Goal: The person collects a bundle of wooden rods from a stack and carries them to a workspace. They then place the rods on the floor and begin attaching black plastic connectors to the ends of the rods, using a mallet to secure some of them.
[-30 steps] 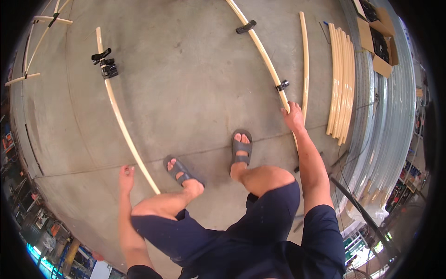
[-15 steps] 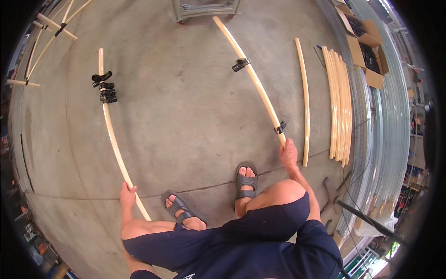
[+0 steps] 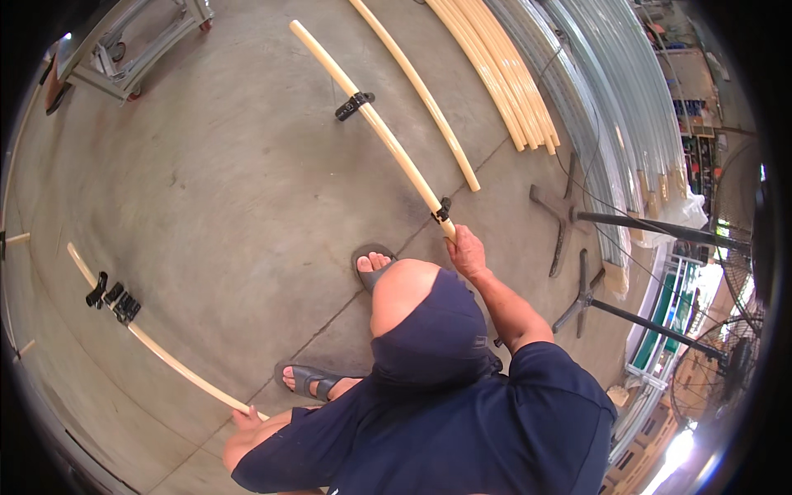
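The right hand is closed around the near end of the right pole; the left hand is closed around the left pole near its end. Both poles carry black clamps. The grey floor has a dark seam. A mark on the shorts is too small to read. Far left stands a cart; right lie more poles, metal bars and black stands.

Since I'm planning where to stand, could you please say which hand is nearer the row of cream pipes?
Right. The right hand is left of the pipe row, beyond its near end; the left hand is farther left.
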Demonstrator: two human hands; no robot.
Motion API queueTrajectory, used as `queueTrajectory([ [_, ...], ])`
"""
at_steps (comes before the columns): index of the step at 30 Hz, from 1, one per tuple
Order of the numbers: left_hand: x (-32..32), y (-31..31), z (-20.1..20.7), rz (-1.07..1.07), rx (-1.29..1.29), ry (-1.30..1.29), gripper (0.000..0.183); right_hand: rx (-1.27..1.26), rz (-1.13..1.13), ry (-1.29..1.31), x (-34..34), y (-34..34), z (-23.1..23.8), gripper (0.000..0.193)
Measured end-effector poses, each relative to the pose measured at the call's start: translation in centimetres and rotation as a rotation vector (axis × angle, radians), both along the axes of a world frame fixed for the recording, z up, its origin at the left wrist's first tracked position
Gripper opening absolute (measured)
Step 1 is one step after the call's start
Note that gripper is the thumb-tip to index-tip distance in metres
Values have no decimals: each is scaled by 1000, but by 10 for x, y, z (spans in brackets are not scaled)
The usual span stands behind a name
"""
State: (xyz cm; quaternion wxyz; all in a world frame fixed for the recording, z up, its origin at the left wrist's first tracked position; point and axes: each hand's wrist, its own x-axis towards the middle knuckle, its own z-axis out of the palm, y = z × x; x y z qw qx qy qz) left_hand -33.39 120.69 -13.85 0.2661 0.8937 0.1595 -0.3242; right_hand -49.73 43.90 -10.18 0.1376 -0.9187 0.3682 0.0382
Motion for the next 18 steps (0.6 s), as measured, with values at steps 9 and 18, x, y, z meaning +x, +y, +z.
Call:
queueTrajectory([
  [9,4,41,-23,86,-106,236,43,150,-26,40,-18,-21,9,38],
  [18,100,-53,68,170,-3,246,39,530,-134,282,-23,-63,65,51],
])
